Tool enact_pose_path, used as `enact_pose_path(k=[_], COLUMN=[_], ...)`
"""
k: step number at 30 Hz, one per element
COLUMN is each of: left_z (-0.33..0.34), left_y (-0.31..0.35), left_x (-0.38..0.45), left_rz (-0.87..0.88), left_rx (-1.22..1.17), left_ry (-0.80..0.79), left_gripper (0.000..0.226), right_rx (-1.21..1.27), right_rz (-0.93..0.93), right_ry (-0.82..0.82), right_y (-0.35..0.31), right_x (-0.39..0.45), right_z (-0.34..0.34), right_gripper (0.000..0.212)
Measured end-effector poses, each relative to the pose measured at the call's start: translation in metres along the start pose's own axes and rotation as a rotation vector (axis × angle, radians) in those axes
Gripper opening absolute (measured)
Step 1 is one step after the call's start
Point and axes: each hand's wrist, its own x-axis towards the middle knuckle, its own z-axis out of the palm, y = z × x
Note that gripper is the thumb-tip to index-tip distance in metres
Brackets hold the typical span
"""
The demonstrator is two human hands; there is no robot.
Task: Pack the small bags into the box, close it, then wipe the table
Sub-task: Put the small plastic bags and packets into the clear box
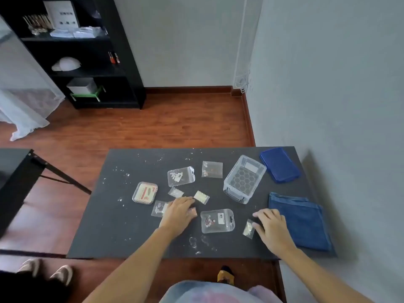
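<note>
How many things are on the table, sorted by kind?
Small clear bags: 7, one partly under the left hand
Clear open box: 1
Blue lid: 1
Blue cloth: 1
Small flat case: 1
Total: 11

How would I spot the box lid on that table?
Look at the dark table, far right corner by the wall. Beside the clear box lies the lid: flat, solid blue plastic, unlike the soft folded blue cloth nearer you.

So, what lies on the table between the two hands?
In the head view, one clear zip bag with small pieces inside lies flat between the left hand and the right hand.
</note>
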Motion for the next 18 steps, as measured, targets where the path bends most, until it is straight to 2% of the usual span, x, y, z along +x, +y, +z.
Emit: enact_pose_path(k=[4,10,13,18], left_z=[0.009,0.015,0.012,0.008], left_y=[0.006,0.007,0.006,0.006], left_x=[-0.007,-0.003,0.005,0.004], left_rz=[-0.078,-0.188,-0.259,-0.265], left_rx=[0.027,-0.066,-0.15,-0.184], left_ry=[0.023,0.011,-0.023,-0.058], left_gripper=[0.044,0.045,0.042,0.01], right_rx=[-0.117,-0.152,-0.128,-0.054], right_rz=[-0.029,0.004,0.054,0.064], right_ry=[-0.188,-0.214,-0.227,-0.288], right_y=[-0.002,-0.01,-0.016,-0.017], right_x=[0.008,0.016,0.022,0.023], right_z=[0.005,0.011,0.011,0.007], right_gripper=[0.049,0.051,0.043,0.011])
